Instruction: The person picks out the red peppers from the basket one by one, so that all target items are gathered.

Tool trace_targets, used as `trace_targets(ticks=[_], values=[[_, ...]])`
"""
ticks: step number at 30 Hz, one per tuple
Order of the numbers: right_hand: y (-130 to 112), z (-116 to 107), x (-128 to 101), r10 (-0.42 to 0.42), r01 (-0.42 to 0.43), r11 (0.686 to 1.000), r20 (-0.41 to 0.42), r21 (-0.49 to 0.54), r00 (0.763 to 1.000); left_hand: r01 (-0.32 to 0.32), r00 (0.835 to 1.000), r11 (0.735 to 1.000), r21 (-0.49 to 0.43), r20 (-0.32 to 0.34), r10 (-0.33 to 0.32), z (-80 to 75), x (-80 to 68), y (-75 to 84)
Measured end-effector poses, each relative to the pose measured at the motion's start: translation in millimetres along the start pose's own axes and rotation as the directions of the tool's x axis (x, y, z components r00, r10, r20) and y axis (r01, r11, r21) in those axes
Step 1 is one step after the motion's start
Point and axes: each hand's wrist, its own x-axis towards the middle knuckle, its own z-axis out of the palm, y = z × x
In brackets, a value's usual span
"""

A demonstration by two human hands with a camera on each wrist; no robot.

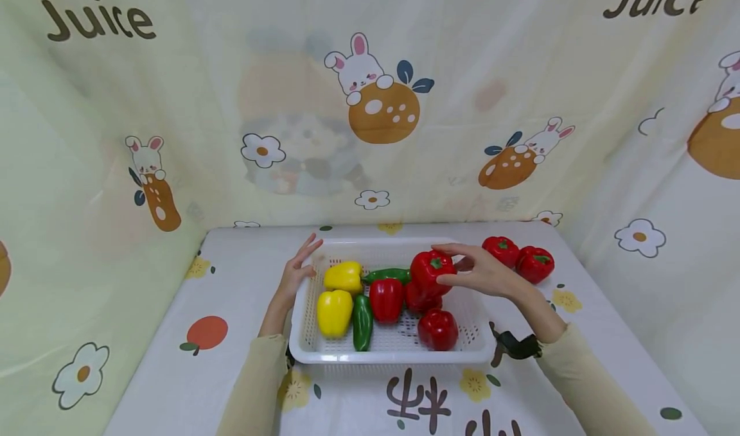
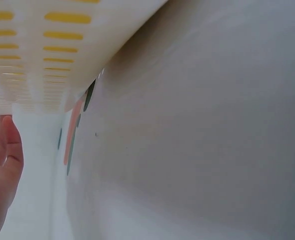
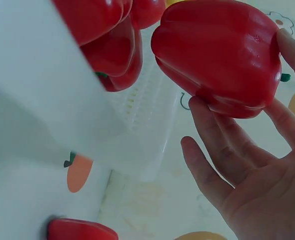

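Observation:
My right hand (image 1: 482, 270) holds a red bell pepper (image 1: 430, 272) by fingertips and thumb over the right half of a white perforated basket (image 1: 393, 357). In the right wrist view the same bell pepper (image 3: 217, 55) lies across my fingers, green stem toward the thumb side. My left hand (image 1: 296, 275) is at the basket's left rim, fingers extended; in the left wrist view its fingertips touch the basket's edge. Inside the basket are yellow bell peppers (image 1: 334, 314) on the left, green peppers (image 1: 362, 323) in the middle, and several red bell peppers (image 1: 386, 300).
Two more red bell peppers (image 1: 534, 264) sit on the table outside the basket, at the back right beyond my right forearm. A printed cloth (image 1: 156, 372) covers the table, and printed curtains (image 1: 300, 95) stand behind and on both sides. A dark strap (image 1: 517, 346) is by my right wrist.

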Motion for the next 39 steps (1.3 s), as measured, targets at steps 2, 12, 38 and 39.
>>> trace_targets(ticks=[2,12,38,39], values=[[2,-2,-3,0.018,-0.018,1.000,-0.013,-0.001,1.000,0.005,1.000,1.000,0.010,-0.003,-0.005,0.4,-0.1,0.1],[12,-16,-16,0.036,-0.038,0.999,-0.076,-0.022,0.996,-0.001,1.000,1.000,0.023,-0.001,0.001,0.4,-0.3,0.2],[48,-63,-70,0.099,-0.117,0.991,-0.235,-0.064,0.967,0.004,1.000,1.000,-0.022,-0.003,-0.004,1.4,-1.5,0.4],[50,-64,-73,0.102,-0.122,0.990,-0.240,-0.068,0.965,0.007,1.000,1.000,-0.020,-0.006,-0.007,1.3,-1.7,0.6]])
